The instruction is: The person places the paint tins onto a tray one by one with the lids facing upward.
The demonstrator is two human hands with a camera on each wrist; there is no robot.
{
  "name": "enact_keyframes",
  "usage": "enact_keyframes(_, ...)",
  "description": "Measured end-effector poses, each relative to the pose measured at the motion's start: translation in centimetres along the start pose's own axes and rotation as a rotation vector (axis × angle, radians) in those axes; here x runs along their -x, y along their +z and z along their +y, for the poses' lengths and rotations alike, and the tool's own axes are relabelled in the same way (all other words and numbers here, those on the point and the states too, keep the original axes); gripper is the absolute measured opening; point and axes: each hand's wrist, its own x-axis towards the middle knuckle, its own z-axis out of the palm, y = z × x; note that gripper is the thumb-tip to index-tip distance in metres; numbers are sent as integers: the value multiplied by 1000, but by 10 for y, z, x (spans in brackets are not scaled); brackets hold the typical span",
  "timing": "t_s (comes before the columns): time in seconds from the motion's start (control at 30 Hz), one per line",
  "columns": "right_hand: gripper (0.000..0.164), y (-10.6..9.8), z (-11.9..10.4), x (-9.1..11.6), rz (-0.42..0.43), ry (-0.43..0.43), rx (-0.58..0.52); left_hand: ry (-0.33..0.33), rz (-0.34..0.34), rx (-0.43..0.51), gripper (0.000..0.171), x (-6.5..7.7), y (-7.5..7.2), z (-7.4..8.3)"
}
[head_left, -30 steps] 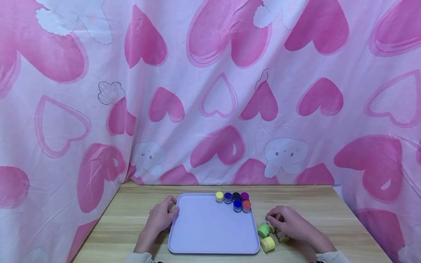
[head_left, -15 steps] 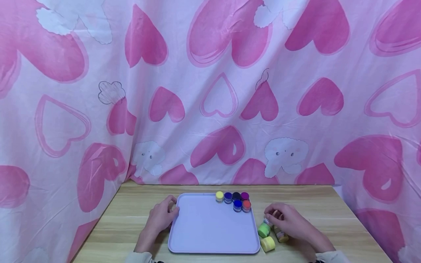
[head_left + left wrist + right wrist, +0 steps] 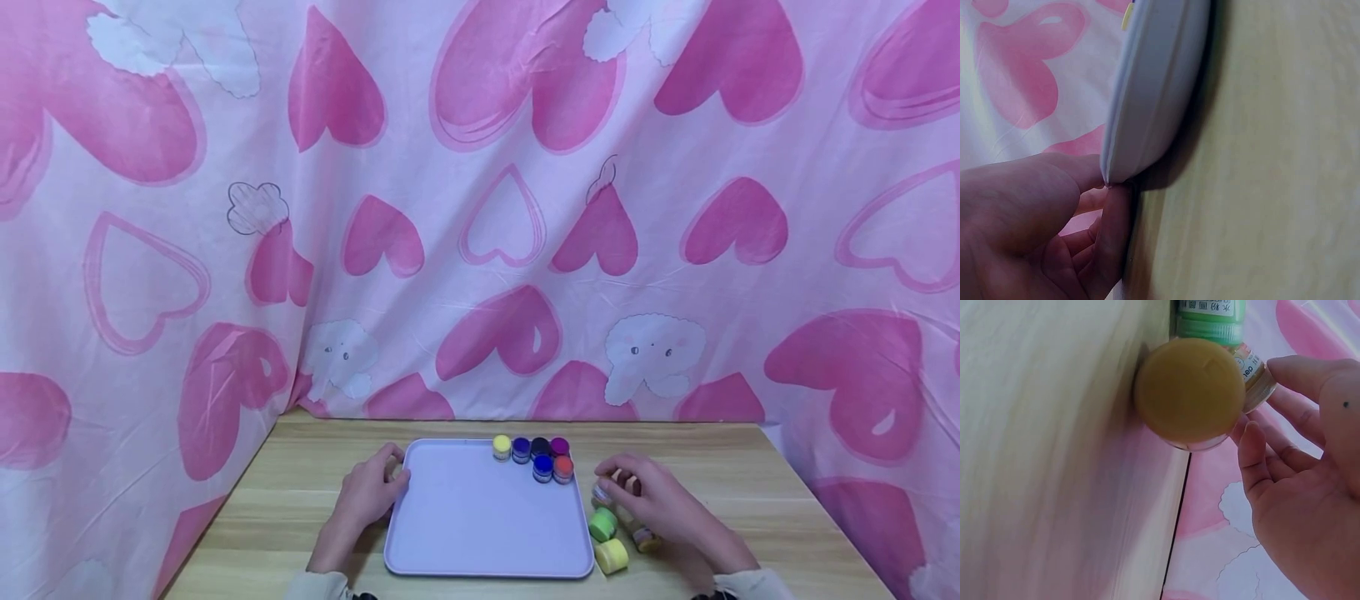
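Note:
My left hand [image 3: 367, 495] pinches the left rim of the pale lilac tray [image 3: 487, 525], thumb on top and a finger underneath, as the left wrist view shows. To the right of the tray, my right hand [image 3: 656, 498] holds a small paint jar [image 3: 1259, 380] with a white label between thumb and fingers. Just below that jar in the head view lie a green paint jar [image 3: 602, 525] and a yellow paint jar [image 3: 611, 556], both on their sides. A paint jar with an ochre lid [image 3: 1190, 390] lies under the right hand, partly hidden in the head view.
Several paint jars stand in the tray's far right corner, among them a yellow-lidded jar [image 3: 501, 447], a blue-lidded jar [image 3: 542, 468] and an orange-lidded jar [image 3: 562, 470]. A pink heart-print curtain [image 3: 495, 217] hangs behind the wooden table [image 3: 697, 446].
My right hand has shifted slightly away and to the left, bringing the labelled paint jar out from among the others toward the tray. The left hand stays on the rim.

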Motion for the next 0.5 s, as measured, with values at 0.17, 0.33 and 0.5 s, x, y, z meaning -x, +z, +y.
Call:
enact_keyframes(0.17,27,3,-6,-2,23,0,-6,-9,-4,-2,24,0,0,0)
enact_keyframes(0.33,28,5,-12,-3,50,-42,3,-13,-8,-6,25,0,-1,0)
enact_keyframes(0.5,26,9,-20,-4,85,-120,24,-14,-12,-7,25,-1,-1,1)
